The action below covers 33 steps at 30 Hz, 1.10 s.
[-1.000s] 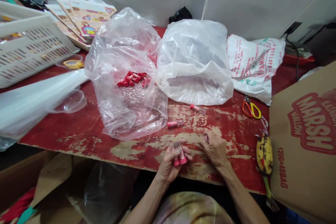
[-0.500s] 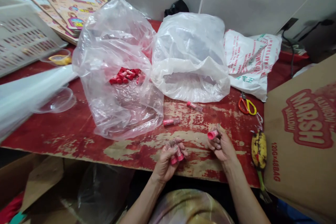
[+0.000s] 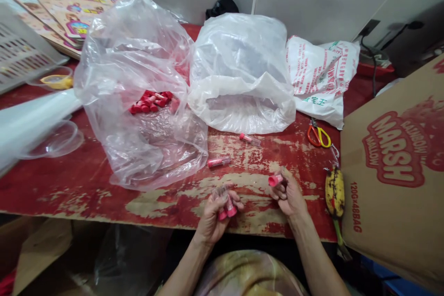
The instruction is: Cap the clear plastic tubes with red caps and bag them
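My left hand [image 3: 215,215] is closed around a few small clear tubes with pink caps [image 3: 224,203], held upright near the table's front edge. My right hand [image 3: 288,192] pinches a single pink cap [image 3: 275,180] between thumb and fingers, a short way to the right of the left hand. Two more pink-capped tubes lie loose on the worn red table [image 3: 86,180]: one tube [image 3: 218,162] beside the bag, another tube [image 3: 249,139] farther back. A clear plastic bag [image 3: 138,92] holds a pile of red caps [image 3: 149,101].
A second, cloudy plastic bag [image 3: 243,74] sits behind the tubes. Orange scissors [image 3: 317,135] and a blackened banana [image 3: 335,192] lie at the right, beside a large cardboard box [image 3: 395,166]. A printed white bag [image 3: 322,78], a white basket [image 3: 21,51] and clear lids [image 3: 55,132] stand around.
My right hand lifted off the table and turned up, now showing a pink cap in its fingers. The left hand kept its tubes. The view shifted to the right.
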Available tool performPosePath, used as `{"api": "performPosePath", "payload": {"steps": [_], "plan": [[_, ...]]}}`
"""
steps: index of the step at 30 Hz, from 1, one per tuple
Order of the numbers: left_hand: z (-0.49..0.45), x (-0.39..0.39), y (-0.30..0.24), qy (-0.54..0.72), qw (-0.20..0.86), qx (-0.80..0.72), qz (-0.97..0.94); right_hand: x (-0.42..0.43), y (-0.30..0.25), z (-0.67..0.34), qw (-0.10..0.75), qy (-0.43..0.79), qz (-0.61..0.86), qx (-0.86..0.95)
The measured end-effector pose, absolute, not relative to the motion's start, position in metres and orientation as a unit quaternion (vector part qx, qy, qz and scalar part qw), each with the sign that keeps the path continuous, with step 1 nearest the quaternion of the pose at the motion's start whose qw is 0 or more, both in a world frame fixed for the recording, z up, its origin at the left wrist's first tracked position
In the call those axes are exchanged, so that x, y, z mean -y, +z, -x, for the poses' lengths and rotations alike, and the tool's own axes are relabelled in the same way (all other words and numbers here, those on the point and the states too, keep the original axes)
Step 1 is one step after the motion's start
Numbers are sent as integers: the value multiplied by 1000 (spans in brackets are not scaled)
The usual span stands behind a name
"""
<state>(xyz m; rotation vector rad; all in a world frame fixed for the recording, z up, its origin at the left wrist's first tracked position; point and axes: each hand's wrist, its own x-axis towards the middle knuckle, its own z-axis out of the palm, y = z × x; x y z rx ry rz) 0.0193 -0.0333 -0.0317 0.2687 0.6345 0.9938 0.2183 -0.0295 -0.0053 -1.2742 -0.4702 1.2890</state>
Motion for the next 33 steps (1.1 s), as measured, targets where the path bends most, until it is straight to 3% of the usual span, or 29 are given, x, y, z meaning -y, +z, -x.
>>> {"api": "performPosePath", "payload": {"steps": [2, 5, 8, 11, 13, 16, 21, 25, 29, 33], "plan": [[-20, 34, -31, 465, 827, -294, -118, 36, -6, -220, 574, 385, 651, 315], [-21, 33, -29, 465, 828, -294, -114, 40, -12, -225, 423, 141, 732, 514], [-22, 33, -28, 465, 826, -298, -108, 39, -23, -230, 269, 35, 723, 636], [-22, 34, -29, 467, 826, -300, -100, 39, -31, -235, 241, -20, 726, 644], [-22, 35, -29, 470, 824, -302, -94, 39, -31, -236, 233, -23, 738, 633], [-24, 37, -29, 476, 825, -295, -80, 41, -22, -231, 210, 65, 748, 627], [-28, 40, -25, 461, 849, -255, -47, 52, 4, -198, 265, 312, 659, 631], [-24, 43, -22, 444, 859, -254, -31, 62, 9, -181, 317, 401, 605, 610], [-15, 44, -25, 436, 864, -251, -20, 63, -7, -200, 366, 359, 641, 571], [-9, 44, -31, 448, 863, -232, -7, 63, -26, -220, 263, 130, 677, 675]]}}
